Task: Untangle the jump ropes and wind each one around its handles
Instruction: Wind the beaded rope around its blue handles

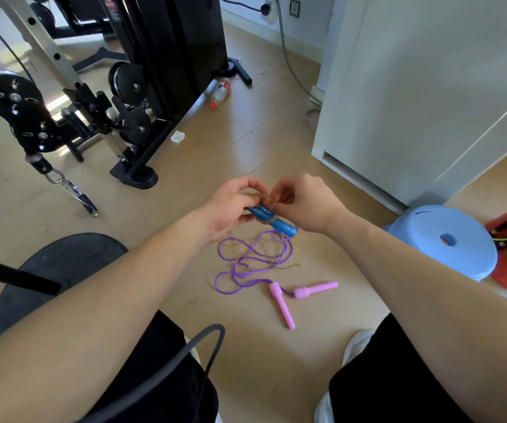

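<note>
Blue plastic jump-rope handles (273, 222), wrapped in a thin tan cord, sit between my hands above the wooden floor (246, 141). My left hand (231, 206) grips the bundle; my right hand (304, 203) pinches the cord at its top with narrowed fingers. Below, a purple rope (240, 264) lies looped loose on the floor, its two pink handles (286, 303) splayed beside a round light-blue plastic stool (447, 239).

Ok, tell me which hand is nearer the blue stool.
Right. The right hand is above the floor just left of the blue stool in the picture; the left hand is farther left, holding the blue handles.
</note>
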A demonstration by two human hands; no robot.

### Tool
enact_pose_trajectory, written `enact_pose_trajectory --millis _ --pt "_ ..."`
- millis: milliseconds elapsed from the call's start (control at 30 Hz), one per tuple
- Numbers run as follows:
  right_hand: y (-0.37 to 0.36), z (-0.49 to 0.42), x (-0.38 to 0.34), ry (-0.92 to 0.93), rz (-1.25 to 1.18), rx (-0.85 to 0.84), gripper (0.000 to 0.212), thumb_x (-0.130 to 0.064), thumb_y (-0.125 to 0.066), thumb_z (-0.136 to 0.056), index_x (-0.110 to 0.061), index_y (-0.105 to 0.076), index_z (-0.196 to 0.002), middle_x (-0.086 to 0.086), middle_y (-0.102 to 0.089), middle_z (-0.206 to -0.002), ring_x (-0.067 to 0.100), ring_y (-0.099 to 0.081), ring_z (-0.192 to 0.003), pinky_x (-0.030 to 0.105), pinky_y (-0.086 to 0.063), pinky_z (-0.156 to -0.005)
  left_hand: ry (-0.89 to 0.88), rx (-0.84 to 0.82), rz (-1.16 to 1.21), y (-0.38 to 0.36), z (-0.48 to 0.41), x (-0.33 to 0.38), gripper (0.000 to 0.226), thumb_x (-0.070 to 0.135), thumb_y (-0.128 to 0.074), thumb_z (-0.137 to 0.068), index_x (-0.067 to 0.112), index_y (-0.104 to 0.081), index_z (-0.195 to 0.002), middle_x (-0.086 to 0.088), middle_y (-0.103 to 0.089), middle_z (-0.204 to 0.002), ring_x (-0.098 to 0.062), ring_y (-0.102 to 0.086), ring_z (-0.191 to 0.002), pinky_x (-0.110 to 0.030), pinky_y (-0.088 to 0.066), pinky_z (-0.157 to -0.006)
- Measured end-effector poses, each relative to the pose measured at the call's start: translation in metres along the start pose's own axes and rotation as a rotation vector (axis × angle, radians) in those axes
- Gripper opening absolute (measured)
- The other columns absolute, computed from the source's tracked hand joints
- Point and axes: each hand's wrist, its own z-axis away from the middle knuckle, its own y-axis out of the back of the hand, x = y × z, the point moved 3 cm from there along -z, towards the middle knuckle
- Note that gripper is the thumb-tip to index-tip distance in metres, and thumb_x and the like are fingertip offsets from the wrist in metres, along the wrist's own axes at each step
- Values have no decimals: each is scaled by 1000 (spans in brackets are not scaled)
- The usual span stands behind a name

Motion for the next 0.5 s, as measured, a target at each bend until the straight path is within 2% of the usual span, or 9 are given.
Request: enact_pose_trajectory --millis 67,167,233,300,367,433,500 --pt "-3 -1 2 -5 31 -37 14 -31 -73 -85 -17 -69 -87 -3 -71 -80 15 -65 -77 20 -47 -62 -42 38 -157 -3 -3 0 29 -5 -43 -98 17 -60 -93 -3 -63 -88 -19 -59 -87 -37 -50 -87" --pt "-8 -2 4 -34 -55 -51 14 -27 -73 -84 -21 -62 -78 0 -73 -80 19 -70 -79 35 -57 -74 -85 105 -303 -6 -7 -1 25 -2 -43 -98 15 -60 -101 -4 -63 -92 -20 -59 -92 -39 -49 -96" --pt "-8 -3 5 -55 -138 -43 18 -25 -74 -84 -22 -59 -75 1 -74 -79 19 -72 -75 41 -59 -76 -111 135 -365 -6 -7 1 23 2 -44 -98 18 -59 -102 -1 -63 -91 -18 -60 -91 -35 -48 -94" --pt "-6 -4 6 -76 -198 -8 18 -21 -73 -85 -20 -58 -75 3 -74 -77 16 -72 -69 38 -60 -73 -131 117 -358 -6 -6 4 20 5 -48 -97 20 -60 -101 3 -64 -86 -18 -62 -89 -34 -49 -92" --pt "-2 -4 6 -96 -269 28 17 -17 -73 -86 -17 -59 -76 3 -74 -74 7 -69 -59 25 -57 -62 -142 63 -326 -8 -5 6 16 6 -55 -93 20 -60 -100 1 -67 -88 -20 -66 -90 -35 -50 -93" --pt "0 -3 6 -122 -348 41 15 -14 -74 -86 -13 -61 -78 4 -73 -73 3 -65 -52 17 -51 -54 -150 47 -380 -9 -4 5 20 16 -67 -83 23 -60 -100 1 -69 -91 -21 -68 -94 -34 -51 -91" --pt "1 -3 7 -136 -393 19 13 -12 -74 -86 -10 -63 -79 5 -73 -72 5 -65 -54 19 -52 -55 -156 68 -433 -7 -4 2 29 29 -77 -74 26 -60 -98 4 -68 -91 -17 -66 -87 -32 -51 -85"
